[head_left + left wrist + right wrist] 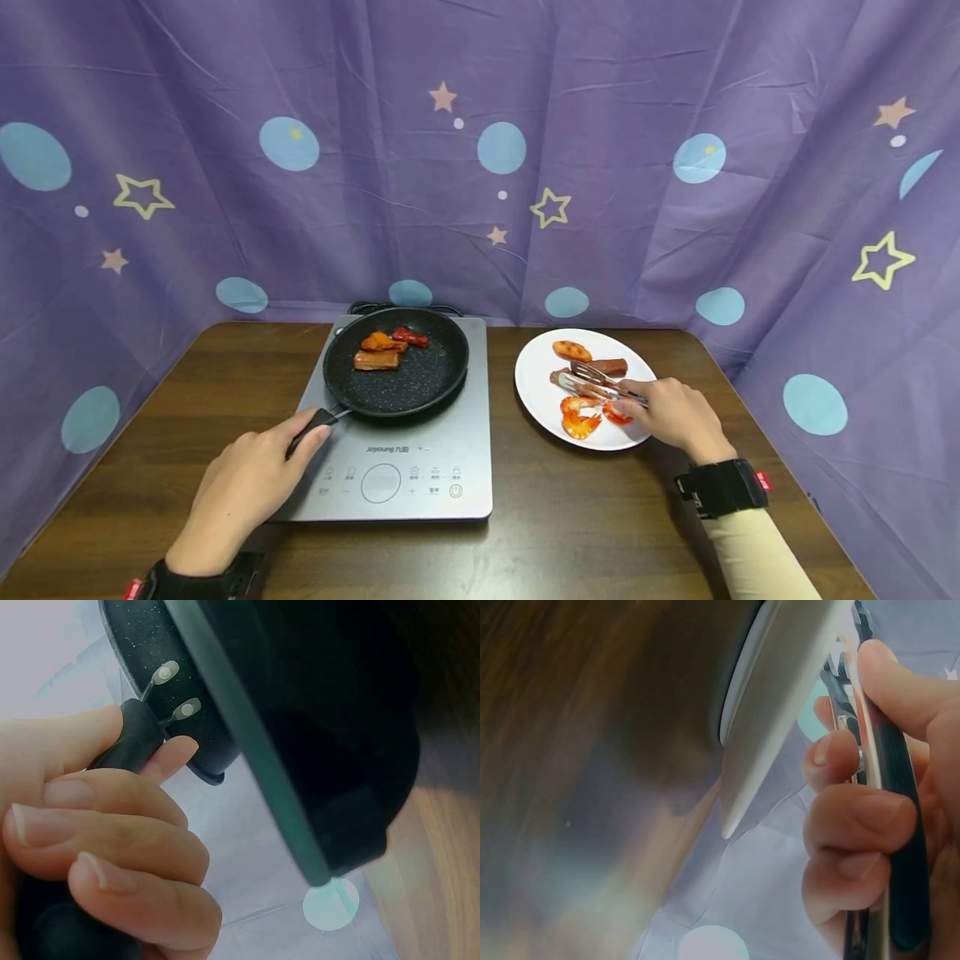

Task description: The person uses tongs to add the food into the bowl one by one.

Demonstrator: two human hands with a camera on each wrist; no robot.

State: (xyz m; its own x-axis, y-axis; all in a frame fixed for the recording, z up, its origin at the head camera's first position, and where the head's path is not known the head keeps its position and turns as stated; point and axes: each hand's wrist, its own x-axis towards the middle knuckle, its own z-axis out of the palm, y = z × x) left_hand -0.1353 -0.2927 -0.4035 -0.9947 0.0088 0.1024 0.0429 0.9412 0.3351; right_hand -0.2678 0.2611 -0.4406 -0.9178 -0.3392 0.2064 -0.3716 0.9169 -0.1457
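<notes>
The left hand (247,475) is curled round the handle (306,433) of the pan (420,387), thumb and fingers wrapped about the grip. The pan sits over the back half of the hob (465,454), which stands left of the counter's middle, its rear close to the back edge of the counter (562,508). In the pan's upper left part lie a brown piece (377,360), an orange piece (378,342) just behind it and a red piece (409,336) to the right.

The right hand (678,412) grips the tongs (905,877) above the right rim of the plate (534,400), near the counter's back right corner. The tongs' arms stand slightly apart, their tips over the plate's middle; whether they pinch any food, I cannot tell. On the plate, a golden piece (572,351) lies near the back rim, a sausage (613,367) beside the tongs, and prawns (581,425) toward the front.

A purple curtain (420,208) hangs behind the counter, and a black cable (367,307) lies behind the hob.
</notes>
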